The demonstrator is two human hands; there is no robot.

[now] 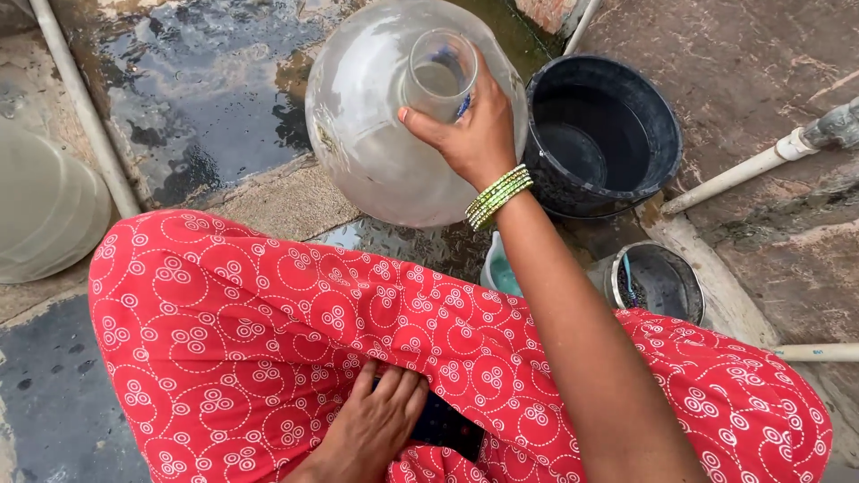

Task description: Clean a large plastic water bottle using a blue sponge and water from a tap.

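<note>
A large clear plastic water jar (376, 134) stands on the wet stone floor in front of my knees. My right hand (470, 134), with green bangles on the wrist, grips the jar's neck at its open mouth. A little water shows inside the jar. My left hand (376, 425) rests on my lap, fingers together on the red patterned cloth, holding nothing.
A black bucket (608, 85) with some water stands right of the jar. A small steel pot (684, 277) and a pale green container (501, 273) sit near my right knee. White pipes (752, 170) cross the floor at right; another pipe (80, 103) and a pale jar (45, 206) lie left.
</note>
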